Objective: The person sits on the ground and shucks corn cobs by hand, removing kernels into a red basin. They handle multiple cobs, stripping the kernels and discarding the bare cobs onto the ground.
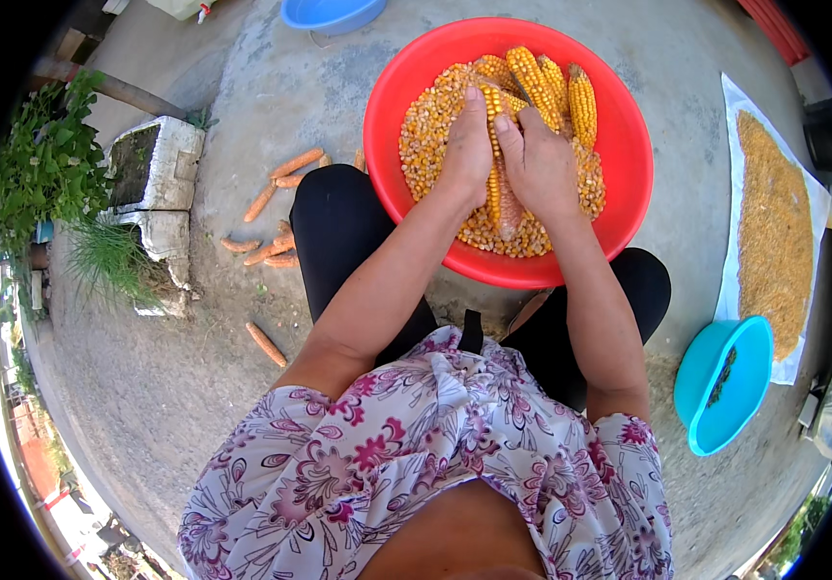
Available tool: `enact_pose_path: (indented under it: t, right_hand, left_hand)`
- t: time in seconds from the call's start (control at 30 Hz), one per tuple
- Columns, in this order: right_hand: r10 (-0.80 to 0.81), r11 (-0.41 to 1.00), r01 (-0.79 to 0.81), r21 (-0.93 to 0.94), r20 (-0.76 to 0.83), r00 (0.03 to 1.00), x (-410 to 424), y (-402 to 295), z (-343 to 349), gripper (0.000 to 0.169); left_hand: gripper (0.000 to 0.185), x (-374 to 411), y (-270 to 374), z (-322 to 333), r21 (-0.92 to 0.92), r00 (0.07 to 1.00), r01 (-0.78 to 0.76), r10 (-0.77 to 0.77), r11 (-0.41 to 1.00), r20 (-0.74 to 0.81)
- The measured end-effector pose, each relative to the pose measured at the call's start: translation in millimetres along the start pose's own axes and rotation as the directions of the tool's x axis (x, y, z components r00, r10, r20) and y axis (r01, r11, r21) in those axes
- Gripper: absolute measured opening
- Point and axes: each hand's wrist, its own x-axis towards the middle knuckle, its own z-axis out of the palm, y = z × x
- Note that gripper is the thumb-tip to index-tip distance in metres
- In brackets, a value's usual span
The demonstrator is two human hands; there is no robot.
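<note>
A partly shelled corn cob [493, 190] is held upright over a red plastic basin [635, 145] between my two hands. Along its right side runs a bare, pale strip; rows of yellow kernels remain on the left. My left hand [468, 156] grips it from the left, thumb pointing up along it. From the right, my right hand [546, 163] holds the same cob, its thumb pressed against the kernels and its other fingers partly hidden. Loose corn kernels [426, 130] fill the basin's bottom. Several unshelled cobs [582, 109] lie at its far right, with a thin dark metal tool [521, 88] among them.
My knees flank the basin. Several bare cobs [262, 201] lie on the concrete to the left, near white planter boxes [176, 163]. A blue basin [336, 16] stands beyond. At right are a turquoise basin [698, 391] and a white sheet [729, 145] spread with yellow grain [775, 232].
</note>
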Motion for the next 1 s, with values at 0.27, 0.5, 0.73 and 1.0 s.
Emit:
enact_pose_path:
  t: [0.27,0.5,0.73,1.0]
  right_hand:
    - [-0.036,0.997,0.039,-0.072,0.043,0.998,1,6,6,0.032]
    - [0.014,1.000,-0.013,0.012,-0.027,1.000,0,14,13,0.036]
    - [0.032,0.998,-0.029,0.059,-0.043,0.999,1,12,11,0.036]
    - [-0.008,1.000,0.010,0.030,-0.046,0.999,2,15,16,0.032]
  left_hand:
    - [0.051,2,1,-6,0.026,0.991,0.136,-0.135,0.990,-0.024]
    - [0.052,1,-1,-8,0.060,0.991,0.137,-0.137,0.989,-0.004]
    - [0.054,-3,-3,-4,0.169,0.996,0.088,-0.086,0.982,-0.018]
    - [0.052,3,-7,-9,0.144,0.997,0.077,-0.076,0.987,-0.016]
